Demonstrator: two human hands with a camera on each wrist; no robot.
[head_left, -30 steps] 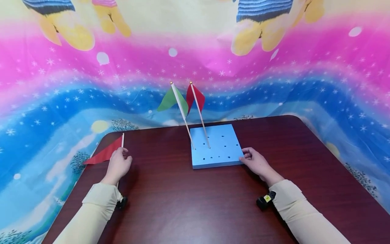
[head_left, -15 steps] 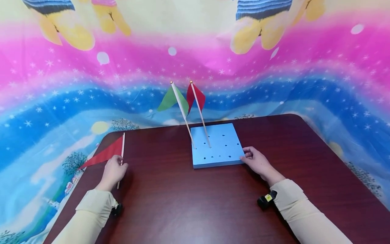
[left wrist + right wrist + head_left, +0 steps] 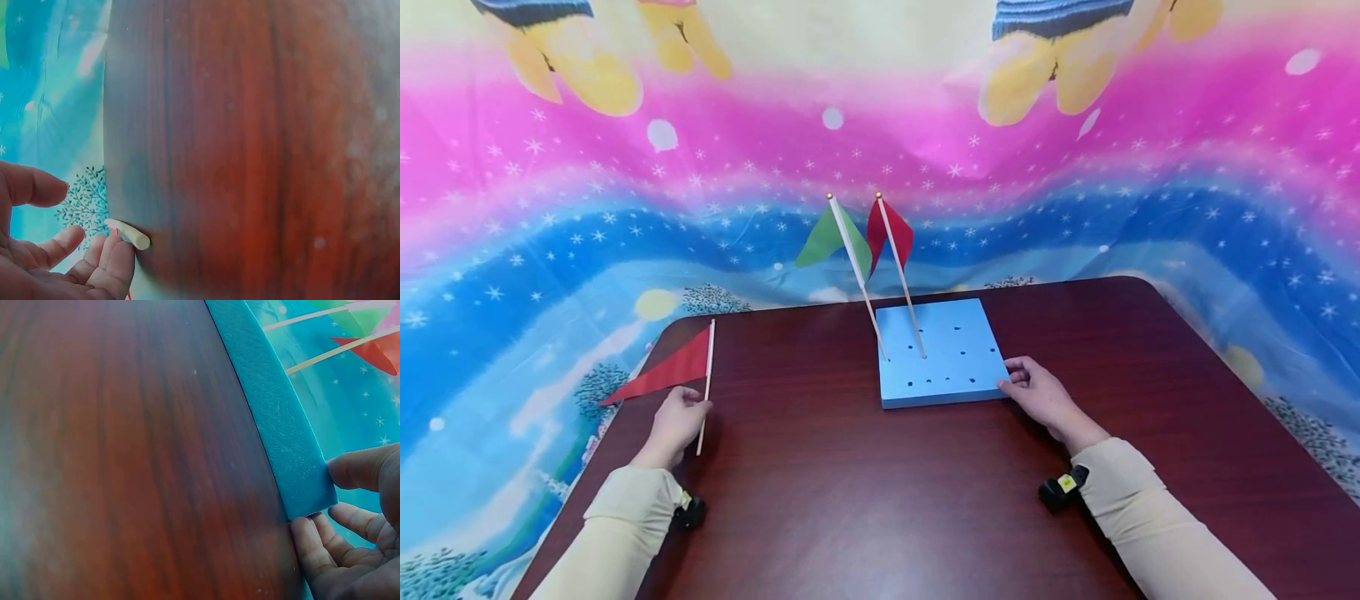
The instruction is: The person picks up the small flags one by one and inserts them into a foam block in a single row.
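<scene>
A triangular red flag on a thin stick is at the table's left side, its stick pointing away from the person. My left hand is beside the lower half of that stick. In the left wrist view the fingertips are right at the stick, with the thumb spread apart from them. At the near right corner of a light-blue board with holes, my right hand has its thumb on the upper edge and fingers against the side, pinching it. A green flag and a second red flag stand tilted in the board.
Dark reddish-brown wood forms the table, with rounded far corners. Behind it hangs a patterned cloth in pink, blue and cream, close to the back and side edges. Both cuffs carry small black wrist cameras.
My left hand has drawn back a little to the left and toward the person, uncovering more of the red flag's stick. The right hand stays at the board's corner. The head view shifts slightly.
</scene>
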